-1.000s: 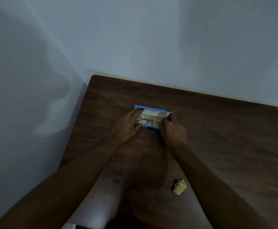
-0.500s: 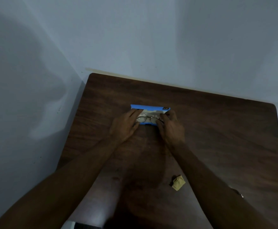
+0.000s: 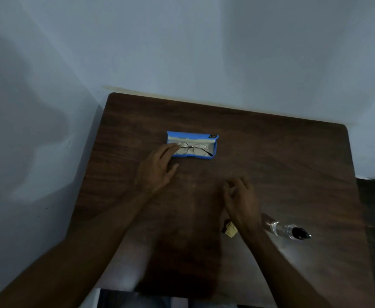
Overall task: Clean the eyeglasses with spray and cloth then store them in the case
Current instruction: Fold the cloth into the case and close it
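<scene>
L hand [image 3: 157, 170], fingers straight, is touching wire specs [image 3: 195, 150] in open blue case [image 3: 193, 136], mid wood table [image 3: 275, 161]; R hand [image 3: 240, 196] hovering loosely curled, empty.

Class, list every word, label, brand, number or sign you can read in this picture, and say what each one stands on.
No text here can be read.
Blue case: a small dark emblem at the lid's right corner, too small and blurred to read.
Spray bottle: no legible label shows.
</scene>
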The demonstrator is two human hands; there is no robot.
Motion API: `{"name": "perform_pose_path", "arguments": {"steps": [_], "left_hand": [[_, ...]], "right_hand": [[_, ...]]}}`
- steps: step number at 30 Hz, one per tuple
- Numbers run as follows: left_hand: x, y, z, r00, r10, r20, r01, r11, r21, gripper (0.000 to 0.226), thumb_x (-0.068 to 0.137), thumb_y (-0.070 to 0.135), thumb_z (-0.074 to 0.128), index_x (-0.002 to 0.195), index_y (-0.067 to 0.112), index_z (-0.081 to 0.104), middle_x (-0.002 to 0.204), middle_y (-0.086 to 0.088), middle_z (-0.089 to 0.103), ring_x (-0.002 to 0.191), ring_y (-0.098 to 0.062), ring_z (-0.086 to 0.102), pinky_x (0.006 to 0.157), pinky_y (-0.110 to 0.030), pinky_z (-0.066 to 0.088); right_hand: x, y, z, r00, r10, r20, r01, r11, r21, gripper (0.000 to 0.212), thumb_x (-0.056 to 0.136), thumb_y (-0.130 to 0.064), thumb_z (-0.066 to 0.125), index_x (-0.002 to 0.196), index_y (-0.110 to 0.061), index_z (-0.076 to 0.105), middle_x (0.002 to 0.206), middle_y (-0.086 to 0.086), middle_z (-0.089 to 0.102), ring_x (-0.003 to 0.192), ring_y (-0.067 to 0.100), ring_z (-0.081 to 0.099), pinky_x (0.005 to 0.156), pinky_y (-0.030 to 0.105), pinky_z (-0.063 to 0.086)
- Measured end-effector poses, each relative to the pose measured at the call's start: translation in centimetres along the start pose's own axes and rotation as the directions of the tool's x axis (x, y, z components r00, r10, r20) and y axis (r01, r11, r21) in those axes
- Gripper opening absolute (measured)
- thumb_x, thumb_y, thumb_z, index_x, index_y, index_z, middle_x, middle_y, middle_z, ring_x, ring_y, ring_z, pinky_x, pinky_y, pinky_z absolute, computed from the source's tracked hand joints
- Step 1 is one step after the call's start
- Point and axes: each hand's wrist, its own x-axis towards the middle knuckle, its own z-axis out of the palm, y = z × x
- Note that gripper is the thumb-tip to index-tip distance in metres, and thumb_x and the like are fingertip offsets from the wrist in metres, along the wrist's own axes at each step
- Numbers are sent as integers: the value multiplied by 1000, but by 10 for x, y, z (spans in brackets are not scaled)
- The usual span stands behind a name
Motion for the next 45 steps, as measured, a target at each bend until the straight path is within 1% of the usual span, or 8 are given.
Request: {"name": "perform_pose_path", "arguments": {"steps": [12,17,23,26,30,34,40,45], "left_hand": [[-119,90,48,924,-302,235,382,772,-508,42,95,16,75,132,35,67,109,17,78,101,2,73,90,-23,59],[-126,123,44,815,-387,432,579,501,-643,31,100,18,72,118,42,68,118,8,77,106,-9,74,77,-37,68],[-107,143,15,639,-288,713,768,196,-609,45,90,60,69,131,41,64,139,7,63,127,-11,61,102,-38,56],[-103,147,4,610,-262,748,787,83,-612,29,101,48,63,122,33,76,133,-1,72,123,-21,68,104,-45,58],[-106,147,-9,718,-308,624,683,142,-716,14,98,17,74,108,16,83,113,-8,81,102,-20,78,81,-32,65],[-113,148,-15,784,-387,485,597,258,-760,17,96,7,74,112,3,80,107,-16,82,90,-19,79,75,-31,66],[-120,143,-18,853,-406,327,506,492,-709,14,96,12,77,109,12,83,104,-1,83,97,-13,78,82,-29,65],[-122,136,-14,824,-470,316,530,444,-723,15,99,9,73,111,10,82,108,-4,81,96,-15,78,73,-31,66]], "right_hand": [[-103,39,8,978,180,104,-168,979,-112,30,94,-28,65,122,-19,63,120,6,60,89,30,68,74,40,56],[-110,25,-3,969,247,9,-242,939,246,18,83,-7,77,95,-19,71,92,0,73,84,17,70,75,37,55],[-118,-17,-29,983,181,31,-143,650,746,18,85,10,70,88,-7,75,86,10,76,84,24,73,79,39,58],[-121,-27,-39,993,85,79,-112,517,848,12,83,4,68,89,-5,74,86,14,75,82,23,70,76,35,57],[-122,-31,-38,984,158,79,-138,412,900,32,89,14,57,93,-12,75,84,6,71,80,18,66,70,32,54],[-121,-34,-31,946,251,203,-269,263,927,14,94,-4,65,102,-11,73,87,6,73,81,20,69,70,34,55],[-118,-43,-8,930,331,159,-306,461,833,20,86,-7,80,105,-5,73,93,15,78,82,25,74,64,37,58],[-111,-42,5,926,349,145,-307,468,829,6,91,-15,77,93,-9,77,85,8,78,79,20,73,67,42,61]]}}
